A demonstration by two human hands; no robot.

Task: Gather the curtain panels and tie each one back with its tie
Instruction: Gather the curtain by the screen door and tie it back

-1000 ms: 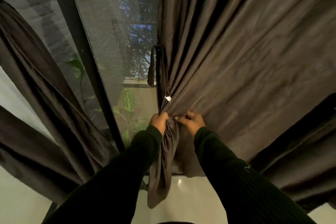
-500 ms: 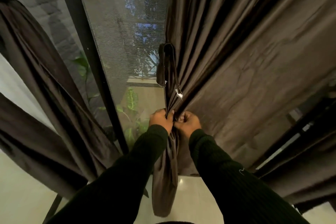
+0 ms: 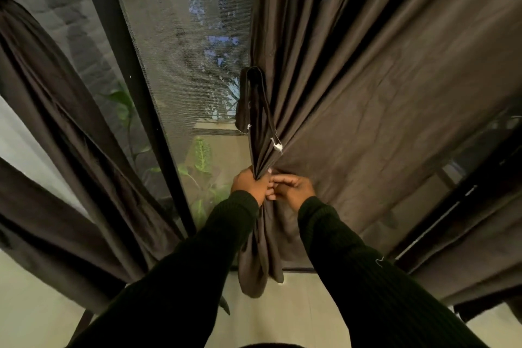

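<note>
A dark brown curtain panel (image 3: 381, 87) fills the right of the head view, its left edge bunched into tight folds. My left hand (image 3: 248, 183) is clenched around that bunch. My right hand (image 3: 293, 186) pinches the fabric just right of it, fingers touching the left hand. Above the hands a narrow tie strap (image 3: 255, 99) of the same cloth hangs in a loop on the curtain's edge, with a small white tag (image 3: 278, 146) on it. Below the hands the gathered end (image 3: 254, 271) droops toward the floor. Another dark panel (image 3: 56, 150) hangs at the left.
A mesh-screened window (image 3: 180, 45) with a black frame post (image 3: 132, 76) stands between the two panels; green plants (image 3: 202, 155) show outside. Pale floor (image 3: 282, 316) lies below. At the right, dark window framing (image 3: 452, 206) shows behind the curtain.
More fabric has been drawn leftward into the bunch. My hands have closed together until they touch, and the right side of the curtain has pulled away, uncovering window frame.
</note>
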